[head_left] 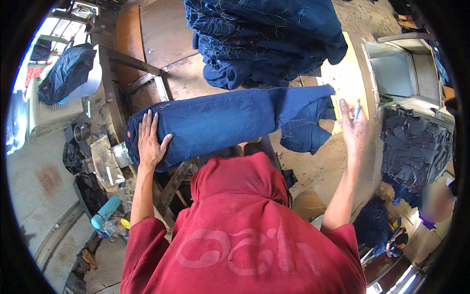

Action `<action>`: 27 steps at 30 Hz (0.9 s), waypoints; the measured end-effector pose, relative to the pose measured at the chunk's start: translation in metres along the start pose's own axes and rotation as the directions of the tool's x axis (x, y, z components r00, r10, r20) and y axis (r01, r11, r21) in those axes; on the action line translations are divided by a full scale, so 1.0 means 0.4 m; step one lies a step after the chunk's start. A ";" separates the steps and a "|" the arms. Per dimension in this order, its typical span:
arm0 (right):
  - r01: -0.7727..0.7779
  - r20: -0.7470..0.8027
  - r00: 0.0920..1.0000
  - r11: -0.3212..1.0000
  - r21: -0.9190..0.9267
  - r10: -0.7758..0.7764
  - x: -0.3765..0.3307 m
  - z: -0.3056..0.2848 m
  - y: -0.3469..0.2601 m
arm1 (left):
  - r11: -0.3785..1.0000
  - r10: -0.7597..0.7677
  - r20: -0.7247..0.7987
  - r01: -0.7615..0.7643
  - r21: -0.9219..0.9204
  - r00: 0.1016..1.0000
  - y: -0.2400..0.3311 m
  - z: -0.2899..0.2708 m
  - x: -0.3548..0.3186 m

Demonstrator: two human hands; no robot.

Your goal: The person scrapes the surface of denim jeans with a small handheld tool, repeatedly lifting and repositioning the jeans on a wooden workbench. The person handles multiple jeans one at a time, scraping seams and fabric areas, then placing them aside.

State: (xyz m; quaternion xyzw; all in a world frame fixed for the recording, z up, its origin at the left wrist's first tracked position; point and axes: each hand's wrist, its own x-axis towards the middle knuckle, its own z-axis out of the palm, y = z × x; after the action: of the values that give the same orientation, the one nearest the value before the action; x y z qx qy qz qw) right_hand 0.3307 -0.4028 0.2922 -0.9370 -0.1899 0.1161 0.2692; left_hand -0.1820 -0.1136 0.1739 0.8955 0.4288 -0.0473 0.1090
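A pair of dark blue jeans [215,120] lies stretched sideways in front of me, its waist end at the left and its legs running right. My left hand [152,144] rests flat near the waist end, fingers out. To the right of the leg ends, my right hand [355,130] is raised, apart from the cloth. It grips a small light-blue and white tool [357,109], too small to make out exactly, while the forefinger points out. Beyond the jeans rises a tall pile of similar denim garments [274,41] with loose threads along the edges.
A pale yellow sheet [348,63] lies on the wooden table [306,169] beside the pile. At the right is a heap of dark cloth pieces [416,142]. A dark garment [68,73] hangs at the far left, above a metal cup [81,131] and a teal bottle [105,211].
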 end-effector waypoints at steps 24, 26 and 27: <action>0.512 -0.022 0.857 0.855 -0.078 -0.515 -0.376 0.640 -0.285 | 0.757 0.532 0.123 -0.406 -0.512 0.838 0.449 0.208 0.599; 0.498 -0.001 0.865 0.860 -0.114 -0.501 -0.349 0.664 -0.311 | 0.720 0.493 0.064 -0.366 -0.590 0.868 0.449 0.205 0.601; 0.499 0.001 0.865 0.858 -0.119 -0.503 -0.334 0.676 -0.322 | 0.694 0.479 0.055 -0.340 -0.635 0.876 0.449 0.207 0.602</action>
State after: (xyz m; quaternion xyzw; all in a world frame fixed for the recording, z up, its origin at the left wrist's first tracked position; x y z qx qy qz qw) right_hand 0.0860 -0.2335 0.1543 -0.8711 -0.4292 0.0169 0.2382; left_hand 0.1095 -0.0598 0.0784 0.8743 0.1947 0.0215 0.4441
